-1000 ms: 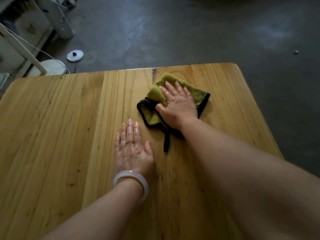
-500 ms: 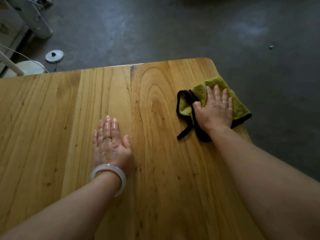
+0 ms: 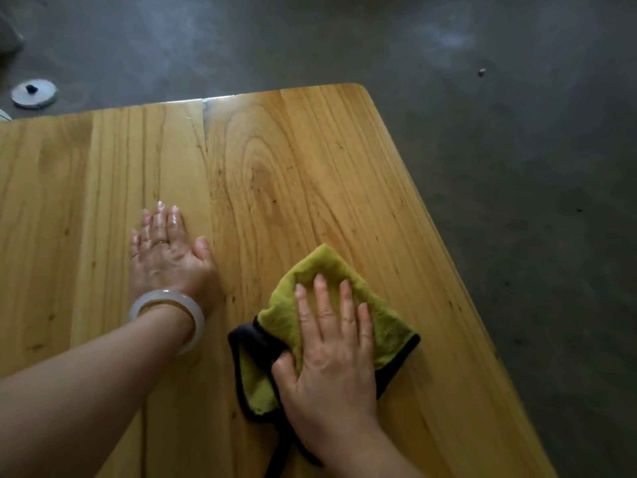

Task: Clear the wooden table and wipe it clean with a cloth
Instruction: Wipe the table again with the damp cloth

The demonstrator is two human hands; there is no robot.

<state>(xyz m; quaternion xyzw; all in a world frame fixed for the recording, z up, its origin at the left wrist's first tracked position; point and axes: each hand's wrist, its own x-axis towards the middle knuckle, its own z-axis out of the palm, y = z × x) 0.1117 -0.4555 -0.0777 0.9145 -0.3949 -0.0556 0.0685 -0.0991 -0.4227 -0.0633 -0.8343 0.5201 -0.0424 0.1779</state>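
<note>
The wooden table (image 3: 282,174) fills most of the view, its rounded far right corner at the top. A green cloth with a black border (image 3: 324,270) lies folded on the table near the right edge. My right hand (image 3: 331,353) presses flat on the cloth, fingers straight and spread, thumb at the cloth's black hem. My left hand (image 3: 165,250) rests flat on the bare wood to the left of the cloth, fingers straight; a pale bangle sits on that wrist.
Grey concrete floor (image 3: 517,167) surrounds the table beyond its far and right edges. A round white disc with a dark knob (image 3: 33,93) lies on the floor at the far left. The table's right edge (image 3: 458,291) runs diagonally close to the cloth.
My right hand has dragged the cloth from the far right edge back toward me along the table. My left hand stays flat on the wood in about the same place.
</note>
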